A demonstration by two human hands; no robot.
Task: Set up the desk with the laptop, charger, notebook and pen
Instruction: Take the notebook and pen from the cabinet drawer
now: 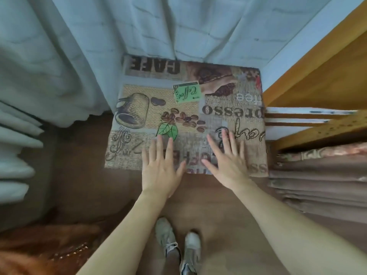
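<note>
Looking down, we see the counter [186, 92] covered in a coffee-print cloth, with pale curtains [79, 56] from nine to twelve o'clock and a wooden shelf [317, 76] at two. Our left hand [160, 169] and right hand [228, 161] lie side by side at its near edge, fingers spread flat, holding nothing. Laptop, charger, notebook and pen are out of sight. Our shoes [178, 245] stand at six.

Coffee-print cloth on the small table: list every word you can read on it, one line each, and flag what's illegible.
All on the coffee-print cloth, printed upside down to the camera:
"CAFE" at the far edge, large dark letters.
"Coffee" in script on the green tag.
"...presso" at the right, start cut off at the edge.
"...fee" above it, pale, partial.
Script beside the right hand: partly covered, unreadable.
Letters between and under the hands, and the curly script beside the left hand: unreadable.
</note>
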